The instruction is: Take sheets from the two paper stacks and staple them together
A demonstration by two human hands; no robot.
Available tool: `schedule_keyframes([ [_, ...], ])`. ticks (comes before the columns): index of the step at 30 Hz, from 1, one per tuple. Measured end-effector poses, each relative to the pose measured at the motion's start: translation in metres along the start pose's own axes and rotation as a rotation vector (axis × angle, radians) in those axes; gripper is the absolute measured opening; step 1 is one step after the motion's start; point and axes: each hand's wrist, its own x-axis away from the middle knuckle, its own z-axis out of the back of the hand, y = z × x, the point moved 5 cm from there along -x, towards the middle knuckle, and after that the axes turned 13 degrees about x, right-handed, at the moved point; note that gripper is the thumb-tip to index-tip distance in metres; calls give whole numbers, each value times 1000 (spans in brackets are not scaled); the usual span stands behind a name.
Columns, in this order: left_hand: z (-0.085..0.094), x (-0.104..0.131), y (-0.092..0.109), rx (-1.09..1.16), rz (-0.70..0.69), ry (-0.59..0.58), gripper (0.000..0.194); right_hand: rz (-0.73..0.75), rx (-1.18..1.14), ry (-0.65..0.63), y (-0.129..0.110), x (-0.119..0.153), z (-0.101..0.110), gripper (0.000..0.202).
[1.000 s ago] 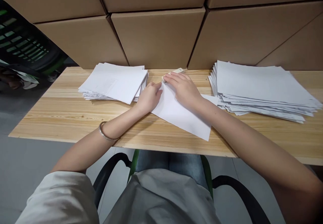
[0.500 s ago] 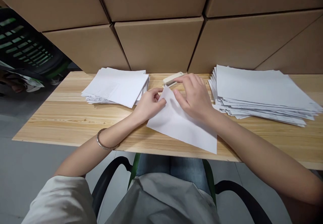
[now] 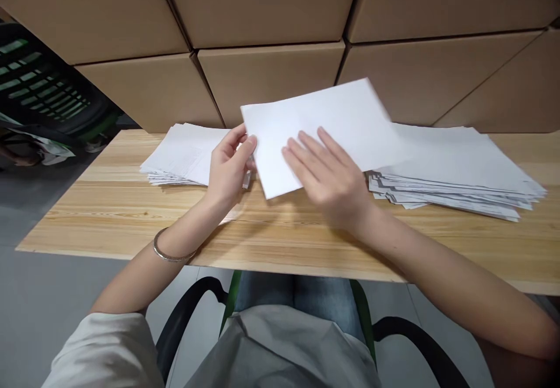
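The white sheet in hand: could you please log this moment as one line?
left hand: pinches white sheet | right hand: flat against it | sheet: raised above table

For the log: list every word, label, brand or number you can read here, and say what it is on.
No text can be read in this view.
Held sheet: plain white on the side that shows.
Left stack of paper: a faint rectangular outline, no words legible.
Right stack of paper: top sheet blank.
Cardboard boxes: no print visible.

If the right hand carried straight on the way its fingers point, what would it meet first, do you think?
The right hand already has fingertips on the lifted white sheet; beyond it, probably the cardboard boxes, though depth is unclear.
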Motion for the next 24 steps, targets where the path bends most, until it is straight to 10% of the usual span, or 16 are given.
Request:
schedule_keyframes([
  [5, -3, 0, -10, -127, 127, 19, 39, -257, 164, -89, 36, -3, 9, 44],
  [12, 3, -5, -13, -331, 63, 11, 46, -792, 503, -782, 112, 10, 29, 43],
  [24, 0, -4, -3, -472, -75, -24, 47, -692, 320, -757, 161, 42, 16, 35],
])
